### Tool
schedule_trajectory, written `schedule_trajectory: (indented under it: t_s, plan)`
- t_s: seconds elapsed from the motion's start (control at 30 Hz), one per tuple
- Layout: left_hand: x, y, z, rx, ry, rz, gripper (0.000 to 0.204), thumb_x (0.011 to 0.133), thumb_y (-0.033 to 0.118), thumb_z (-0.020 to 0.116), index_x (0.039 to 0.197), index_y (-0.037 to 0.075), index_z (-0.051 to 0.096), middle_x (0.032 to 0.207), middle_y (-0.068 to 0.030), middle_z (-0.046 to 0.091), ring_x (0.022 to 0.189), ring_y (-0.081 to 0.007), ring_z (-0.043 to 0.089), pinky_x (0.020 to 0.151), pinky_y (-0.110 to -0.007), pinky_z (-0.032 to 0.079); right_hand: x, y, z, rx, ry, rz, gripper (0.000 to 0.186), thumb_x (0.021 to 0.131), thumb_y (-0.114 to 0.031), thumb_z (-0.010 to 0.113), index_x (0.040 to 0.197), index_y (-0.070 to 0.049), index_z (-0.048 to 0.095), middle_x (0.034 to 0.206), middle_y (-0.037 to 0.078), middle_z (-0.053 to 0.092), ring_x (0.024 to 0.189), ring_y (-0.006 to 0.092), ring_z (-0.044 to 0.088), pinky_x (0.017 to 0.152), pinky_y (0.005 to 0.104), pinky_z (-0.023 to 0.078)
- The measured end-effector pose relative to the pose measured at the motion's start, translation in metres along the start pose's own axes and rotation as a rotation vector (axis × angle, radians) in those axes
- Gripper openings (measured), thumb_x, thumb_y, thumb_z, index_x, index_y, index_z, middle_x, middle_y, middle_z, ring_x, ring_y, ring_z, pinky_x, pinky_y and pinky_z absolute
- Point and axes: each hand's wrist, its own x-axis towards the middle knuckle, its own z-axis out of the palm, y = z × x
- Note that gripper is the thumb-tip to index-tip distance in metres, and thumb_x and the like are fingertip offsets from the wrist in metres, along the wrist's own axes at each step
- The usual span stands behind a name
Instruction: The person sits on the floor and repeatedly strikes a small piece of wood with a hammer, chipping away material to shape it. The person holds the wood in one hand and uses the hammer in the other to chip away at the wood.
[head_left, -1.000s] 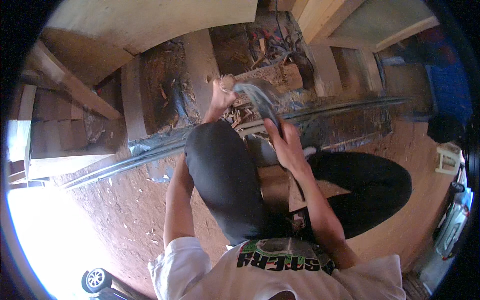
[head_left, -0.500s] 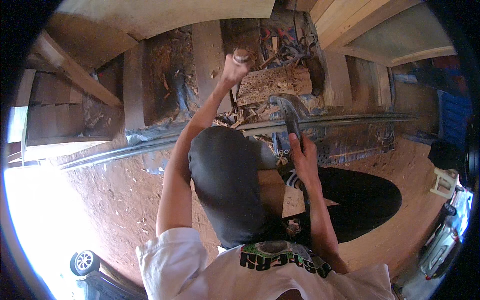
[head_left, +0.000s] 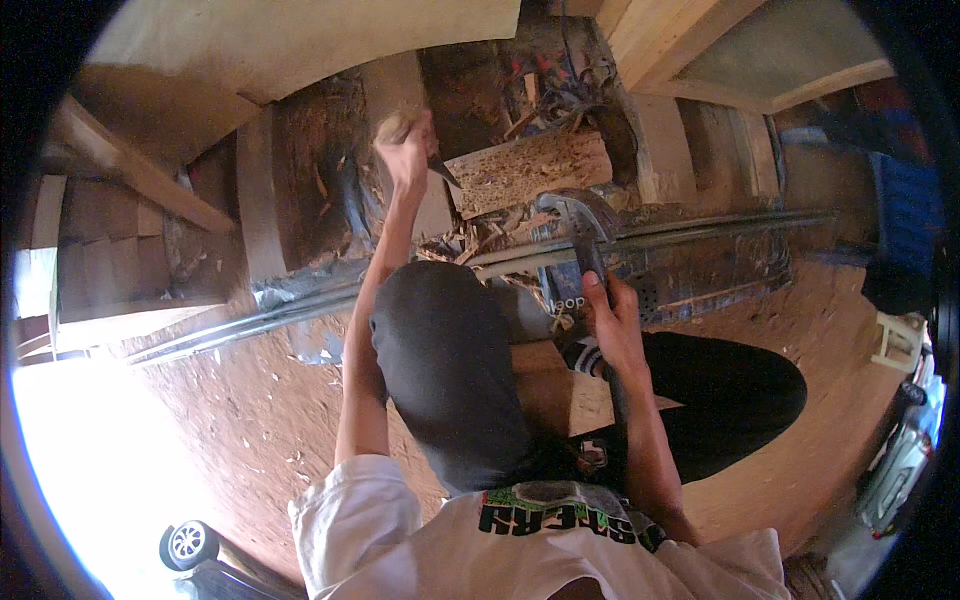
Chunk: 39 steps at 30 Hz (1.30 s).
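My left hand (head_left: 405, 163), somewhat blurred, is closed around a chisel (head_left: 443, 172). The rounded top of its handle shows above my fist, and its dark blade slants down to the right, by the left end of a pitted, rough wood block (head_left: 535, 172). In my right hand (head_left: 614, 318) is a claw hammer (head_left: 580, 212), gripped by its dark handle, with the thumb along it. The hammer's metal head is raised in front of the block's near right side, apart from the chisel. Splintered wood chips (head_left: 482, 232) are heaped at the block's near edge.
Long metal rods (head_left: 700, 236) run across the ground before my knees. Upright boards (head_left: 262, 190) and a wooden frame (head_left: 690, 45) stand beyond. More scraps (head_left: 570, 95) lie behind the block. A pale stool (head_left: 895, 342) is at right, and a car wheel (head_left: 188, 545) at lower left.
My left hand has moved left and a little nearer with the chisel, whose blade now shows beside the block. My right hand still grips the hammer at nearly the same place.
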Motion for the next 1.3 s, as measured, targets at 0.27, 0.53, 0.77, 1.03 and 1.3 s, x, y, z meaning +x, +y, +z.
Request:
schedule_trajectory:
  t_s: [0.27,0.53,0.77,1.03,1.3]
  plan:
    - [-0.031,-0.018,0.024,0.396,-0.224,0.253,0.021,0.084,0.015,0.072,0.076,0.008,0.054,0.062,0.0009,0.055,0.056,-0.0129,0.053,0.048,-0.030,0.039,0.006,-0.020,-0.006,0.033,0.023,-0.111,0.036,0.095,-0.041,0.058,0.082,-0.008,0.052,0.059,-0.007,0.039,0.049,0.0027,0.034,0.043,0.0236,0.025]
    - [-0.055,-0.092,0.037,0.312,-0.452,0.381,0.020,0.067,0.012,0.070,0.082,0.004,0.059,0.076,-0.0054,0.058,0.073,-0.0161,0.059,0.065,-0.031,0.046,0.024,-0.077,-0.013,-0.130,0.148,-0.756,0.027,0.096,-0.029,0.056,0.089,-0.003,0.053,0.059,-0.003,0.045,0.051,0.0081,0.043,0.047,0.0281,0.037]
    - [-0.046,-0.051,0.037,0.309,-0.149,0.258,0.019,0.077,0.004,0.064,0.065,0.005,0.050,0.061,0.0011,0.053,0.058,-0.0112,0.052,0.054,-0.029,0.041,0.051,-0.049,0.007,-0.328,-0.133,-0.345,0.040,0.096,-0.036,0.055,0.097,0.003,0.056,0.072,0.006,0.054,0.066,0.0194,0.053,0.061,0.0353,0.042]
    - [-0.014,-0.032,0.041,-0.022,0.092,0.124,0.025,0.084,0.013,0.058,0.063,0.011,0.045,0.056,0.0020,0.043,0.053,-0.0108,0.046,0.050,-0.029,0.040,0.026,-0.004,-0.015,0.022,0.070,-0.234,0.039,0.097,-0.035,0.054,0.113,0.001,0.055,0.099,0.009,0.059,0.088,0.0198,0.054,0.082,0.0343,0.041]
    - [-0.014,0.024,0.040,-0.259,-0.119,0.119,0.013,0.081,-0.002,0.058,0.076,0.008,0.050,0.059,-0.0024,0.049,0.059,-0.0099,0.051,0.054,-0.027,0.042,0.025,0.031,-0.028,0.121,0.148,-0.093,0.034,0.097,-0.039,0.054,0.081,-0.010,0.045,0.059,-0.006,0.037,0.047,0.0041,0.034,0.043,0.0233,0.026]
